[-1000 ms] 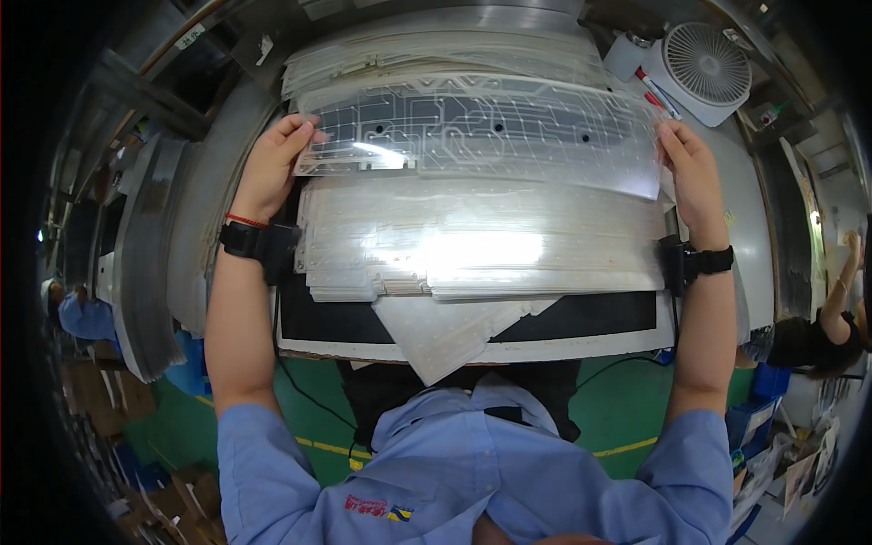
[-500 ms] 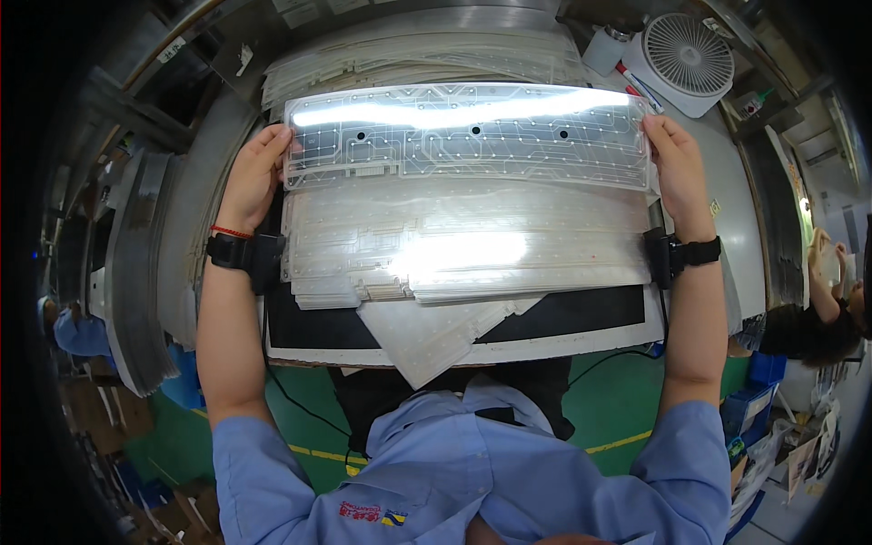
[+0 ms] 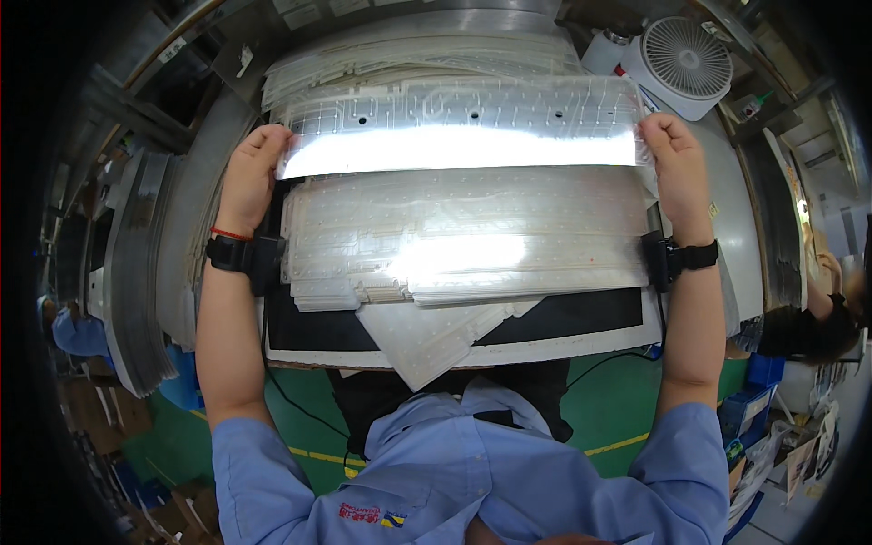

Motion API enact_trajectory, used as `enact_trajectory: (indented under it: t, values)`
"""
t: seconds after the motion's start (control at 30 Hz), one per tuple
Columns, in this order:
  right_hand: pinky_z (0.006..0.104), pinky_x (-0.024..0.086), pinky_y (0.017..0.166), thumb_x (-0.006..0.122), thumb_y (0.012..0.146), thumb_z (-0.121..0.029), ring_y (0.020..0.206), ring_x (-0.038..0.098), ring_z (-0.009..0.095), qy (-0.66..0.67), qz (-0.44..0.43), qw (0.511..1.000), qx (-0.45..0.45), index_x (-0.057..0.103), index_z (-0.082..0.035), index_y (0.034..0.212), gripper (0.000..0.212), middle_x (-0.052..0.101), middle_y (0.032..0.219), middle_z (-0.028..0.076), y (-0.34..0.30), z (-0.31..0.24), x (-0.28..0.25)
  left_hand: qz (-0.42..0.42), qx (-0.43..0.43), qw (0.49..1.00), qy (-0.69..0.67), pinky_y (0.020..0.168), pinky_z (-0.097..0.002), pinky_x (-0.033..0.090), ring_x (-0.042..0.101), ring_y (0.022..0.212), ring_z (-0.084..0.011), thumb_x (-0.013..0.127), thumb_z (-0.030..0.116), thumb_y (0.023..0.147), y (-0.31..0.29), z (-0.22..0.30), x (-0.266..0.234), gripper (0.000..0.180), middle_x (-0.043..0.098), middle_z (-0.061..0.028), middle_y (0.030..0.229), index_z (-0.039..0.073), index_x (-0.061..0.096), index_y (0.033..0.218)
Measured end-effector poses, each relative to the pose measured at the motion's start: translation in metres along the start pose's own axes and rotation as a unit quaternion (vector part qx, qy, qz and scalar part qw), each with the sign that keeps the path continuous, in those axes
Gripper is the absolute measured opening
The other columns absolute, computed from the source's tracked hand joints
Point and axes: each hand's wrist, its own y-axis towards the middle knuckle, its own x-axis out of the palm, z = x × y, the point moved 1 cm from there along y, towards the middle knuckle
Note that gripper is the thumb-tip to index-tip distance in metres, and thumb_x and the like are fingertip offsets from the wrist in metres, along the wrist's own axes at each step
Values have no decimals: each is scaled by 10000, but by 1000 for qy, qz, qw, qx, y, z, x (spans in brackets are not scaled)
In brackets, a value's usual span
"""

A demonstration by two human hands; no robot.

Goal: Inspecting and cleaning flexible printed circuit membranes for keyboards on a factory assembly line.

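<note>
One black mat [image 3: 581, 322] lies under one near stack of clear sheets [image 3: 468, 222]; one far stack [image 3: 318, 68] sits beyond it. The sheets within each are too tightly layered to count. One held sheet [image 3: 463, 150] is raised between the hands, over the far part of the near stack. Half a second ago its bright glare lay along the far edge; now it fills the near edge, so the sheet has been tilted and is apparently being turned in the light, not yet set down. One skewed sheet [image 3: 422, 350] juts toward the body. One white fan [image 3: 688, 58] stands far right. Of two hands, the left hand [image 3: 252, 173] pinches the sheet's left end, the right hand [image 3: 677, 168] its right end. One bottle [image 3: 604, 52] stands beside the fan. Smallest: two black wristbands [image 3: 231, 253], one red cord [image 3: 232, 233].
</note>
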Motion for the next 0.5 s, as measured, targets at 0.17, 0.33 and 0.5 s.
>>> enact_trajectory:
  t: [0.17,0.33,0.5]
  values:
    - [196,449,646,608,924,-115,771,634,74,-56,-8,998,-5,504,-20,1315,415,703,1006,72,-4,-10,6,-14,-10,999,35,649,-188,480,600,716,-66,586,151,944,0,0,1,236,668,-33,934,40,573,1152]
    - [185,433,634,615,921,-122,756,619,61,-33,-16,999,30,465,-13,1350,468,703,1002,54,0,-2,0,-16,-36,999,34,630,-181,478,595,720,-56,590,158,942,2,-3,-3,227,666,-21,944,37,573,1133]
    - [177,431,645,595,935,-135,765,615,60,-21,-16,999,39,492,-12,1266,368,698,985,48,1,2,0,-34,-39,998,37,667,-194,470,582,722,-62,567,145,954,0,0,-1,186,661,-24,958,40,570,1107]
